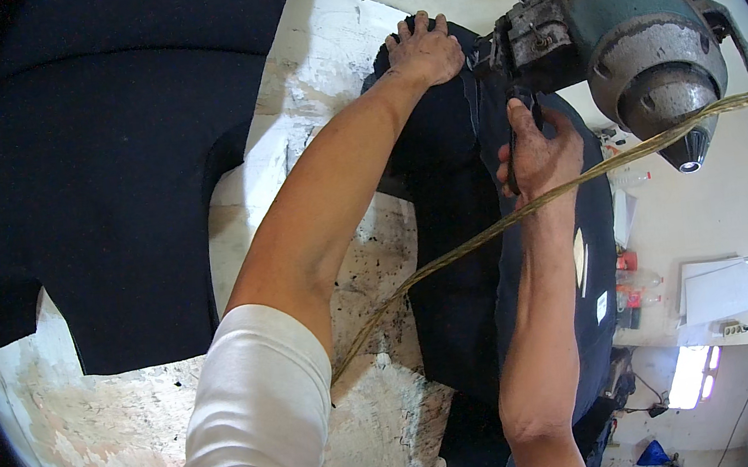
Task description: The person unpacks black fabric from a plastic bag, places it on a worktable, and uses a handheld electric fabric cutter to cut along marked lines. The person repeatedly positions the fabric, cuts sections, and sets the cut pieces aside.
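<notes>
My left hand (427, 50) lies flat with its fingers spread on the far end of a thick stack of dark cloth (451, 225). Just right of it, my right hand (542, 152) is closed round the black handle (515, 167) of a cloth cutting machine (639, 9). The machine has a worn green and grey motor housing, and its head stands against the stack's far right side. Its blade cannot be made out. A braided power cable (484, 226) runs from the motor across, passing over my right wrist, and down behind my left arm.
Another large dark cloth piece (111, 190), with cut-out edges, hangs over the left of the worn, stained table (378, 270). At the right are plastic bottles (642, 279), white papers (721, 286), a power socket (734, 329) and a bright window (690, 375).
</notes>
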`<control>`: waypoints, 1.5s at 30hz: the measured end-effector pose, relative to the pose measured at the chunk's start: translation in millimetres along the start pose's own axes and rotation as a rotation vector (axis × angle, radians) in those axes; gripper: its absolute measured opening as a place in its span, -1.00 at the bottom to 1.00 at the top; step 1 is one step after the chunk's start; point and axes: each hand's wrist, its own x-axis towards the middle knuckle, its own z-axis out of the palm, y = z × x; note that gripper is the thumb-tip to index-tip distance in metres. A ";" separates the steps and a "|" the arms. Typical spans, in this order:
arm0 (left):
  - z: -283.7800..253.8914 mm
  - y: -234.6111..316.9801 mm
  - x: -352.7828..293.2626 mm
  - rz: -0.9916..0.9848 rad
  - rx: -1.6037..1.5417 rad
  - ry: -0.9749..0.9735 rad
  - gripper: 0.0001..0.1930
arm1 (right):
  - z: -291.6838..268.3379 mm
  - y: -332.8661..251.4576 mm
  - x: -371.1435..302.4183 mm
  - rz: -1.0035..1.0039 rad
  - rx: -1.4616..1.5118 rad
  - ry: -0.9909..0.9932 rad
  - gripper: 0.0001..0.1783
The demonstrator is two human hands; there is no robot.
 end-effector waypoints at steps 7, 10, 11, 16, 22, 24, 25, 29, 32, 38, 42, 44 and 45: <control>3.9 -1.9 1.6 0.006 -0.060 0.019 -0.26 | 3.4 -1.5 7.7 -0.004 0.036 -0.023 -0.22; 3.8 -2.2 0.6 0.025 -0.019 0.035 -0.29 | 4.8 -2.5 8.9 -0.011 0.038 -0.019 -0.25; 3.1 -2.3 0.7 0.031 -0.015 0.021 -0.29 | 5.3 -3.1 9.4 -0.010 0.029 -0.011 -0.26; -1.6 -2.5 -0.3 0.013 -0.089 -0.028 -0.22 | 7.4 -6.6 12.9 -0.018 0.027 -0.020 -0.30; 7.1 12.9 -25.3 -0.279 -0.417 0.101 0.06 | 8.5 -10.5 16.6 0.003 0.019 -0.025 -0.28; 13.0 23.4 -38.6 -0.629 -0.595 0.087 0.21 | 8.7 -12.5 16.5 0.005 0.006 -0.019 -0.26; 15.5 27.8 -45.0 -0.722 -0.644 0.066 0.28 | 8.6 -13.4 16.1 0.001 -0.007 -0.007 -0.33; 18.1 38.0 -63.9 -0.912 -0.826 -0.061 0.45 | 8.8 -14.3 14.3 -0.004 -0.027 0.009 -0.40; 15.6 38.9 -70.5 -0.900 -0.836 -0.095 0.43 | 9.5 -12.9 17.2 -0.004 -0.008 -0.009 -0.28; 18.2 44.3 -74.4 -0.899 -0.758 -0.111 0.38 | 12.7 -8.1 26.0 -0.001 0.019 -0.010 -0.23; 21.9 48.4 -73.8 -0.903 -0.722 -0.087 0.34 | 13.5 -9.8 26.8 -0.002 0.047 -0.011 -0.31; 22.7 47.3 -73.8 -0.902 -0.704 -0.085 0.35 | 14.5 -11.9 26.4 0.009 0.024 0.009 -0.31; 22.7 45.7 -74.0 -0.901 -0.689 -0.085 0.37 | 15.1 -12.9 26.6 0.015 0.012 0.020 -0.31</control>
